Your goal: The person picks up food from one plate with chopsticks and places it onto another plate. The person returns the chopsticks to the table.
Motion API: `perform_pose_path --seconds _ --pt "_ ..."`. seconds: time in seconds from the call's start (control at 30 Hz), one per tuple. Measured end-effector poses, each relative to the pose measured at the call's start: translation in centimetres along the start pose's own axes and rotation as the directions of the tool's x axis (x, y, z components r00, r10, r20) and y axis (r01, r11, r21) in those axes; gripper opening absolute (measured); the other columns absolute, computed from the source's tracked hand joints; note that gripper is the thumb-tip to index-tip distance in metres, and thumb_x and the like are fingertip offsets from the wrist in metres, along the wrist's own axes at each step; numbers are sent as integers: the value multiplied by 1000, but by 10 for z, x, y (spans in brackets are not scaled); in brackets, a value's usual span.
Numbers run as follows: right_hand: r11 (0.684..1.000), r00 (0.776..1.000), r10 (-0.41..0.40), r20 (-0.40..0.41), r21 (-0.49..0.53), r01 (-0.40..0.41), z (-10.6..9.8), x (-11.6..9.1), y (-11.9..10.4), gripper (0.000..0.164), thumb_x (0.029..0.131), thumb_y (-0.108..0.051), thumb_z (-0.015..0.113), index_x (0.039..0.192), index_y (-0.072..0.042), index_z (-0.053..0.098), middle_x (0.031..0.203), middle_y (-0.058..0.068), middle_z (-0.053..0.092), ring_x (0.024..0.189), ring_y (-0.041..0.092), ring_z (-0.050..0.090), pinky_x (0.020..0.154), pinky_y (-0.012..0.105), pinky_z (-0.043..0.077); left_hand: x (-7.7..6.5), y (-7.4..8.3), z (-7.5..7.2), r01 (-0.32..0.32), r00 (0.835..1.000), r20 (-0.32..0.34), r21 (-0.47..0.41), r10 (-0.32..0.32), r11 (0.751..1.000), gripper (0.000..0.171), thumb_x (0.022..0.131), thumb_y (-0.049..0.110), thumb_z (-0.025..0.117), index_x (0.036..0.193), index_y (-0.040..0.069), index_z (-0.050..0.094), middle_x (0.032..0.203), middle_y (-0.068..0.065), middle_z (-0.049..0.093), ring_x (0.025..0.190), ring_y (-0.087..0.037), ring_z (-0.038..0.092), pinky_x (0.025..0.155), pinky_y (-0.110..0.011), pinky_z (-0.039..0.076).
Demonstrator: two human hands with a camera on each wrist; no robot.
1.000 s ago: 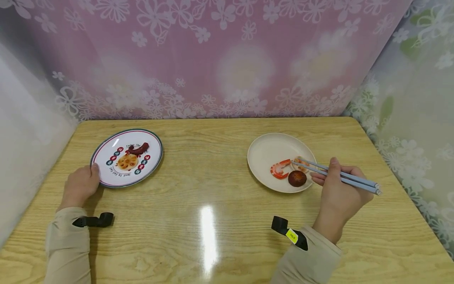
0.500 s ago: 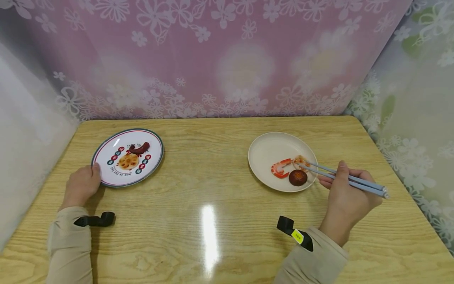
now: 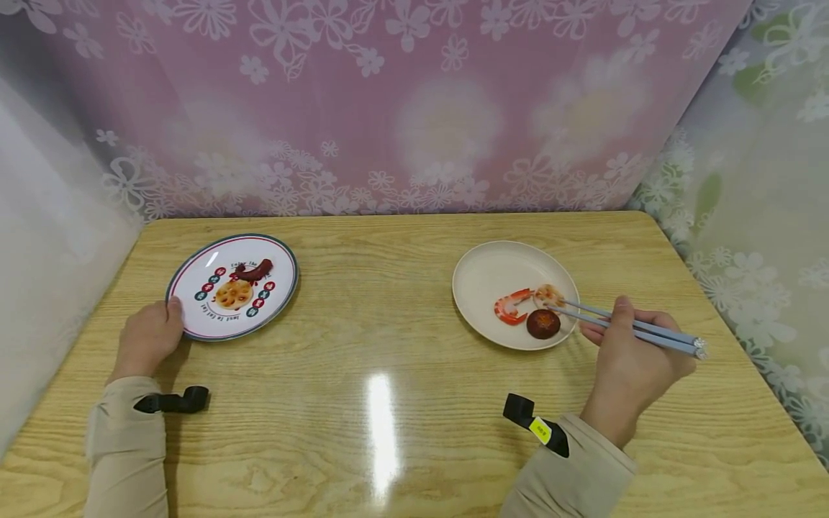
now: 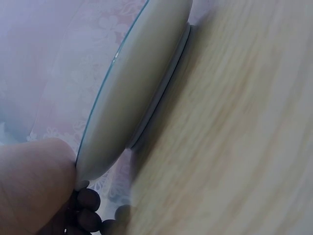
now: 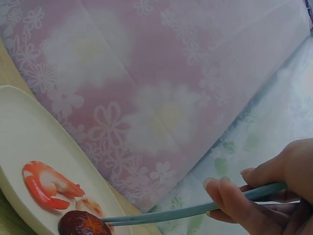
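My left hand (image 3: 150, 337) grips the near left rim of a white plate (image 3: 194, 288) with a green and red edge. On that plate lie a round lotus root slice (image 3: 234, 295) and a dark red curved piece (image 3: 255, 270). Blue-grey chopsticks (image 3: 654, 334) are held in my right hand (image 3: 637, 367). Their tips reach over the right side of a cream plate (image 3: 482, 277), right at a small pale orange shrimp (image 3: 549, 293). Beside it are a red-and-white shrimp (image 3: 512, 308) and a brown mushroom cap (image 3: 543, 324). In the right wrist view the mushroom cap (image 5: 84, 224) partly hides the pale shrimp (image 5: 89, 206).
Both plates stand on a wooden table (image 3: 337, 345), with a wide stretch of tabletop between them. A pink flowered curtain (image 3: 388, 129) hangs along the back edge. Pale sheets close off the left and right sides.
My right hand has shifted to the right, and the chopstick tips have drawn back from the red-and-white shrimp toward the pale one. The left hand keeps its grip on the plate.
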State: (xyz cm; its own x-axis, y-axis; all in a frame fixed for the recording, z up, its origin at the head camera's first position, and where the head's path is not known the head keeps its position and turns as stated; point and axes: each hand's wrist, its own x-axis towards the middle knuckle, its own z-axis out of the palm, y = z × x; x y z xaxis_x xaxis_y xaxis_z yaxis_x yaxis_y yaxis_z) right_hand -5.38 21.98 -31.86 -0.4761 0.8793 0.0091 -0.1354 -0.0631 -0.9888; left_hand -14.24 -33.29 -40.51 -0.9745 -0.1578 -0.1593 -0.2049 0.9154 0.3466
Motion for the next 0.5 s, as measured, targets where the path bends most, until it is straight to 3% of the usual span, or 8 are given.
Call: perform_pose_path --seconds 0.13,0.3,0.5 --pt "1000 1000 16 10 -1 -16 4 -1 2 24 85 -6 71 68 -1 55 65 0 65 41 11 62 41 22 47 1 -1 0 -14 1000 -3 7 14 1000 61 104 29 13 100 -19 50 96 -38 50 85 -51 51 73 -57 41" --pt "999 999 -29 34 -37 31 8 -6 1 22 86 -7 70 68 -2 58 62 -2 64 41 8 61 42 20 47 2 -2 -1 -27 1000 -15 7 27 1000 60 104 29 13 96 -18 51 97 -39 50 88 -53 51 75 -59 41" --pt "992 998 44 34 -117 -39 6 -8 -9 24 86 -12 72 69 -3 57 59 -5 63 39 7 59 40 18 46 2 -2 0 -29 999 -17 0 29 1000 59 104 29 14 95 -17 51 93 -37 50 83 -50 51 71 -57 41"
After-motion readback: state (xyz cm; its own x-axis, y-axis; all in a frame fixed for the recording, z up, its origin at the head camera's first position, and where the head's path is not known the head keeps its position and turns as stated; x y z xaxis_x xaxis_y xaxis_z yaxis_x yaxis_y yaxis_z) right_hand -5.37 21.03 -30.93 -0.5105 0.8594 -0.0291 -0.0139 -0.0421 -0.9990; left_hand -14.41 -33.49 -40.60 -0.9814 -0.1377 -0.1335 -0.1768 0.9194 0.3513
